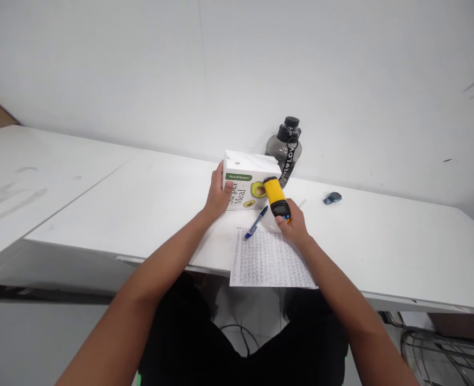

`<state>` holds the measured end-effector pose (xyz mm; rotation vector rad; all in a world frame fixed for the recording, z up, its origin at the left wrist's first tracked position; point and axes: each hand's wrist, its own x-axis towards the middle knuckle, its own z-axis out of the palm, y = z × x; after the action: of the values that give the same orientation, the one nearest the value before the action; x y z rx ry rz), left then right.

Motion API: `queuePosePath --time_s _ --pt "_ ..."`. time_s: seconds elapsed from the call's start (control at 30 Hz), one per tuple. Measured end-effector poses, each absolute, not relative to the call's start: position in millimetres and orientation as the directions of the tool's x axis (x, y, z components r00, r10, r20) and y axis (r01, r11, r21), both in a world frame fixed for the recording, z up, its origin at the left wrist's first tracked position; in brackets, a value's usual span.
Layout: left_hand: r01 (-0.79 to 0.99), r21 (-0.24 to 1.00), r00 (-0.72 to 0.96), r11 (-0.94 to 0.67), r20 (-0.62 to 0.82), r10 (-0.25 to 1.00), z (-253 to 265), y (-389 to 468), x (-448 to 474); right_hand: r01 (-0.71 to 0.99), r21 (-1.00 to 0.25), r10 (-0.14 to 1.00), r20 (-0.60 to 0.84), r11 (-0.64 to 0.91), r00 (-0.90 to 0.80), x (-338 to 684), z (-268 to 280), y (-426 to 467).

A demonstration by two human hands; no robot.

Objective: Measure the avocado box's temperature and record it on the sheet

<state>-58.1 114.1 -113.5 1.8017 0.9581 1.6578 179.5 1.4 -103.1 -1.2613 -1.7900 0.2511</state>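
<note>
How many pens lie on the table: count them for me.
1: the blue pen, in front of the box, its near end over the printed sheet. The box could hide others.

White box (247, 186): "NutriMotion" on a green band (238, 177); below, "Meal" beside a partly covered word ending in "per". Bottle strap (289, 155): "OVE" and "LOV", separated by a heart (287, 164). Sheet of paper (269, 262): dense rows, too small to read.
</note>
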Motion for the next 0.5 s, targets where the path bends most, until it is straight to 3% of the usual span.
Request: queuePosePath --time_s 0.27,0.5 --pt "0.313 0.714 -0.08 -0.627 0.677 0.731 -86.5 112.8 -88.2 0.656 -0.62 0.799 0.599 0.431 0.042 180.9 -100.2 2.6" --pt "0.204 0.808 -0.219 -0.553 0.588 0.779 -95.8 118.3 -89.3 0.634 -0.621 0.832 0.551 0.46 -0.064 174.4 -103.8 0.8"
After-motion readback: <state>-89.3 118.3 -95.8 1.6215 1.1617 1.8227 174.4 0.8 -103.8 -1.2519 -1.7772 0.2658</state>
